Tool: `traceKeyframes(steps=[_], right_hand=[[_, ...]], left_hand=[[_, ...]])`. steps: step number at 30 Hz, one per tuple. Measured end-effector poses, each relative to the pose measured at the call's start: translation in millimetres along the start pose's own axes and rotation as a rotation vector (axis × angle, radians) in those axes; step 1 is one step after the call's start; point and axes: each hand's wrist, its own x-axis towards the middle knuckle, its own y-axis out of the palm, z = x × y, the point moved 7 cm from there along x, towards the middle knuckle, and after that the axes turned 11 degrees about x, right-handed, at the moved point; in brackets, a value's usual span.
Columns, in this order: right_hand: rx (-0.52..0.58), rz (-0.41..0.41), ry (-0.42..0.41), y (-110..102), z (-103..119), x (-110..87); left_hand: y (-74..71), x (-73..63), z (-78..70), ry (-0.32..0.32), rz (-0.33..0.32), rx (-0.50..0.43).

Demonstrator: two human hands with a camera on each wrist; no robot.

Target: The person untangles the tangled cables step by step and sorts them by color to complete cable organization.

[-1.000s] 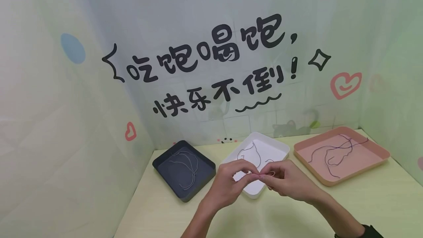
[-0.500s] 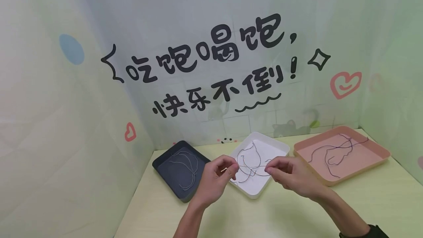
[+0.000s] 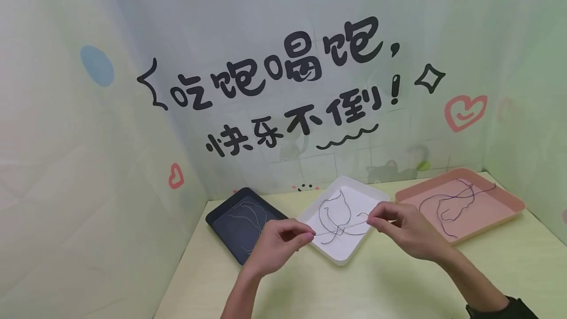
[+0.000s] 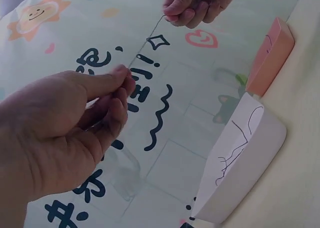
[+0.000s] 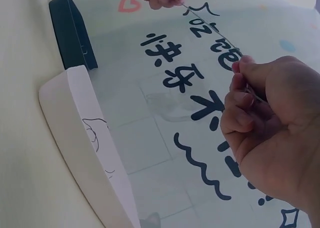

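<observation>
A thin string (image 4: 146, 44) is stretched between both hands, above the white tray (image 3: 341, 261) in the head view. My left hand (image 3: 276, 246) pinches one end between thumb and forefinger, near the tray's left edge. The other end is pinched by my right hand (image 3: 408, 231), held a little higher at the tray's right edge. In the right wrist view, the string passes the right fingertips and a short tail runs into the palm. Several dark threads (image 3: 349, 206) lie tangled in the white tray.
To the left stands a dark tray (image 3: 220, 233) with pale threads, partly hidden by the left hand. A pink tray (image 3: 483, 218) with several purplish threads (image 3: 470, 200) is at the right, overlapped by the right hand. A printed curtain (image 3: 248, 176) closes off the table's back.
The hands were together over the white tray a second ago. They have since drawn apart, left hand leftward and right hand rightward, pulling the string out straight between them.
</observation>
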Motion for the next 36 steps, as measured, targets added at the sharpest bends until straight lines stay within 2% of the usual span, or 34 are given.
traceKeyframes(steps=[4, 7, 11, 14, 22, 29, 32, 36], right_hand=[[-0.054, 0.099, -0.039, 3.8, 3.3, -1.4], [-0.073, 0.153, -0.055, 5.4, 4.5, -3.1], [-0.108, 0.151, -0.086, 0.7, 6.1, -5.2], [-0.121, 0.128, -0.084, -5.2, 4.9, -6.8], [-0.114, 0.073, -0.023, -18.7, -4.1, -13.2], [-0.125, 0.017, -0.045, -32.3, -6.5, -19.6], [-0.153, -0.069, -0.086, -35.9, -5.6, -20.4], [-0.205, -0.254, -0.136, -37.7, -5.2, -18.8]], left_hand=[[-5.7, -2.2, -9.1, 0.094, -0.080, 0.277], [-11.5, -4.6, -10.8, 0.119, -0.164, 0.365], [-21.3, -8.6, -8.2, 0.116, -0.252, 0.372], [-27.0, -11.4, -6.1, 0.115, -0.284, 0.359], [-33.3, -16.0, -0.9, 0.124, -0.303, 0.368], [-43.2, -23.5, 5.9, 0.117, -0.325, 0.378], [-43.5, -25.7, 9.0, 0.083, -0.292, 0.372], [-36.9, -27.4, 14.6, 0.020, -0.229, 0.352]])
